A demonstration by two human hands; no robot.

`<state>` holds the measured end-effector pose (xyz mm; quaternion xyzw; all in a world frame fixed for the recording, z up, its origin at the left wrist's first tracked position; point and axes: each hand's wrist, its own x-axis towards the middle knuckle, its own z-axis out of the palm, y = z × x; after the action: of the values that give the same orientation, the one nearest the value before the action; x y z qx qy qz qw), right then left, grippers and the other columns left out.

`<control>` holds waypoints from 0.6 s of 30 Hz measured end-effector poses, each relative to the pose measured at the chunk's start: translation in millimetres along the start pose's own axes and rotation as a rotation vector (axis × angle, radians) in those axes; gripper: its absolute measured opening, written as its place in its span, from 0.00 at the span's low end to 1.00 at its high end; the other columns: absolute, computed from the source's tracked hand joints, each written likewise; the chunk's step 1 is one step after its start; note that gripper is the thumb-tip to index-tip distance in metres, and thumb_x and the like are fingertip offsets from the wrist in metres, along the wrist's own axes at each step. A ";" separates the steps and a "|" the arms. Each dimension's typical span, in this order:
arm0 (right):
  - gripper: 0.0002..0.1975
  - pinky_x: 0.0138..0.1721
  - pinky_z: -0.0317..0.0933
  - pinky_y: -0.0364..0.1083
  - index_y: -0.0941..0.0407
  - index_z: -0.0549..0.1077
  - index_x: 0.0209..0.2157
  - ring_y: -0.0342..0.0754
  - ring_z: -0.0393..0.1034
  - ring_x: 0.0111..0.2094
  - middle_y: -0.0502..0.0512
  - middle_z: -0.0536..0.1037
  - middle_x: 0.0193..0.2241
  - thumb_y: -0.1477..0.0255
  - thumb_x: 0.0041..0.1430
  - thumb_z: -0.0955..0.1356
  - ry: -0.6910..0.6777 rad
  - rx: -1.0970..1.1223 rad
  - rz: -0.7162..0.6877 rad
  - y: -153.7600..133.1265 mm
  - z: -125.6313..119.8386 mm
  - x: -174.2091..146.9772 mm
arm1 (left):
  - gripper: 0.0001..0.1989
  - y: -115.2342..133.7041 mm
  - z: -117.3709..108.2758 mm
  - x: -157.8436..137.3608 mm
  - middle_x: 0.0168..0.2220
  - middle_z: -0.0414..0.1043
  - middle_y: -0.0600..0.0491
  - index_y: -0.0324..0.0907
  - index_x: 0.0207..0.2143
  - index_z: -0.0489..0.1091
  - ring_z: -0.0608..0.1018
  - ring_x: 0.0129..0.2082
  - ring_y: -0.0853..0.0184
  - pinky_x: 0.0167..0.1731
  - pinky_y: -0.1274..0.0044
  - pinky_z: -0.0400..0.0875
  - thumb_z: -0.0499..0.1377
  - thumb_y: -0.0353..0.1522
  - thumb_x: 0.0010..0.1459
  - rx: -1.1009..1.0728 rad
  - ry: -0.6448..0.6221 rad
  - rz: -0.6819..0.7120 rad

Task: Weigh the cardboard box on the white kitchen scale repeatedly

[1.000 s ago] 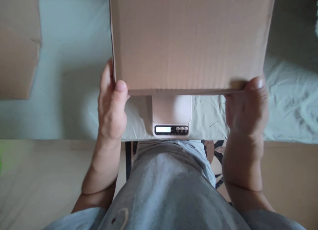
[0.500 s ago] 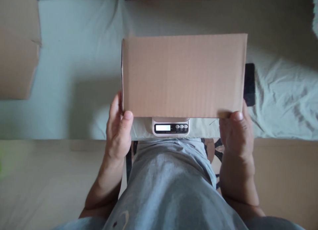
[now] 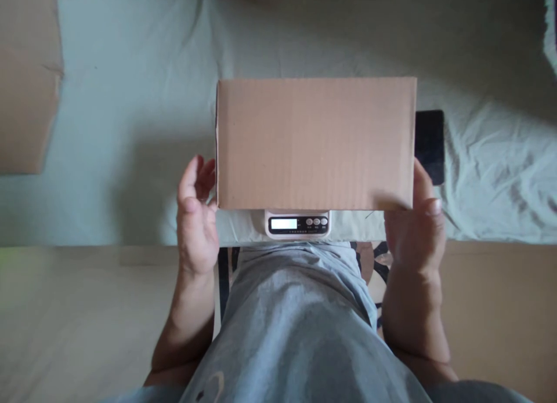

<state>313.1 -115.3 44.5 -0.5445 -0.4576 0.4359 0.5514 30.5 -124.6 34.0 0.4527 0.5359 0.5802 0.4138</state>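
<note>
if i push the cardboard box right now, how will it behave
The cardboard box would probably feel stiff: its edges look straight. Flat faces make rolling unlikely. It might tip if pressed at one end, since it extends past both sides of the narrower scale below.

Cardboard box (image 3: 315,143) conceals far part of digital scale (image 3: 298,232). Reading on display (image 3: 284,224) illegible. Left side of black slab (image 3: 430,148) hidden.

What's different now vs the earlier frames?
Cardboard box came down and toward the wearer, over the scale; contact is hidden. Both thumbs came off it: left hand and right hand loosened. A black flat object, hidden at first, now shows. Scale stayed put, display lit.
</note>
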 end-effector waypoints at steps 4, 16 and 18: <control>0.28 0.67 0.53 0.67 0.39 0.70 0.55 0.57 0.55 0.69 0.45 0.69 0.62 0.47 0.55 0.60 0.003 0.059 0.036 2.8 -4.9 4.6 | 0.27 -0.5 -7.0 2.9 0.60 0.68 0.53 0.54 0.60 0.66 0.65 0.65 0.57 0.66 0.62 0.58 0.50 0.50 0.62 -0.007 0.024 -0.012; 0.19 0.61 0.61 0.60 0.50 0.81 0.40 0.54 0.75 0.48 0.53 0.82 0.39 0.55 0.53 0.66 0.251 0.103 0.010 -9.0 -0.1 4.7 | 0.23 15.5 -7.5 -9.1 0.56 0.74 0.50 0.51 0.55 0.73 0.74 0.57 0.50 0.56 0.57 0.71 0.56 0.44 0.59 0.151 0.044 -0.049; 0.21 0.58 0.63 0.62 0.49 0.80 0.42 0.58 0.74 0.50 0.54 0.81 0.40 0.54 0.53 0.65 0.193 0.075 0.014 -8.3 0.3 3.1 | 0.25 13.7 -10.6 -8.1 0.56 0.73 0.48 0.48 0.56 0.72 0.73 0.57 0.49 0.57 0.55 0.70 0.55 0.45 0.59 0.163 0.029 -0.026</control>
<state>313.2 -112.4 52.9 -0.5660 -0.3822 0.4020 0.6099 22.3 -136.1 46.8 0.4695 0.5931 0.5356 0.3753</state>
